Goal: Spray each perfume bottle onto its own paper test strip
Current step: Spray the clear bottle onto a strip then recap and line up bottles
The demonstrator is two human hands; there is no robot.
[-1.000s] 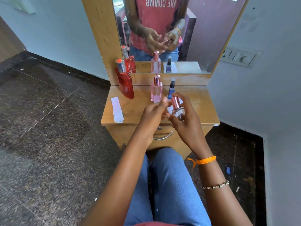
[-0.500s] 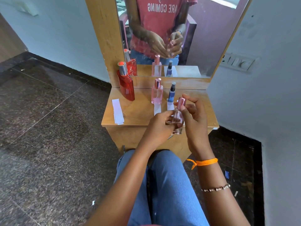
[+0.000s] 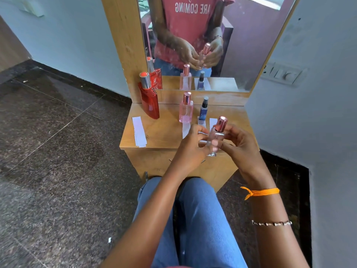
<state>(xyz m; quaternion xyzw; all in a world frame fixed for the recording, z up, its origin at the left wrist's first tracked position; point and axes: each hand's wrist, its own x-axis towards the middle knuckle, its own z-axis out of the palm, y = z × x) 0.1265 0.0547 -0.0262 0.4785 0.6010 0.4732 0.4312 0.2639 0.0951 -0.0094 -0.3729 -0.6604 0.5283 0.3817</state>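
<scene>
On wooden table (image 3: 164, 132), three perfume bottles, fourth bottle (image 3: 215, 137) held

A small dressing table (image 3: 164, 136) stands against the wall, a mirror (image 3: 222, 45) rising behind its top. Three perfume bottles stand on the table near the mirror: one (image 3: 149, 101) at the left, one (image 3: 185, 109) at centre, a smaller one (image 3: 203, 110) just to its right. A paper strip (image 3: 139, 131) lies before the left bottle; other strips (image 3: 212, 122) lie before the others, apparently partly under them. Both hands, left (image 3: 190, 149) and right (image 3: 239, 147), hold a fourth bottle (image 3: 215, 137) upright above the table's front edge, over the person's knees (image 3: 193, 209).
</scene>
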